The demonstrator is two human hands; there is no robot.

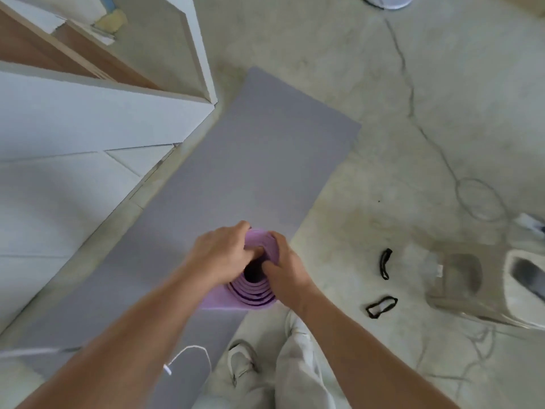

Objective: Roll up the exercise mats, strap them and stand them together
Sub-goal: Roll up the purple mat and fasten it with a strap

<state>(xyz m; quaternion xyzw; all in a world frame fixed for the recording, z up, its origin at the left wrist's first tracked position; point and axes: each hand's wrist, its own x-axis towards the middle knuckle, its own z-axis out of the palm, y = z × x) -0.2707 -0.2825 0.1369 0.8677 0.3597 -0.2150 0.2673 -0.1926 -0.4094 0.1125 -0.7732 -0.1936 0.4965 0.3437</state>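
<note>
Head: roll (253, 295) top beneath hands (219, 255) (284, 268)

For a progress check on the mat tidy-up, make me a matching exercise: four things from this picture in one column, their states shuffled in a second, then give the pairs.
Things
1. purple mat
2. grey mat
3. black straps
4. white shoe

States
A. lying loose on the bare floor
B. worn by the person
C. rolled, its end gripped by the left hand and the right hand
D. spread flat on the floor

Pairs: 1-C, 2-D, 3-A, 4-B
</note>
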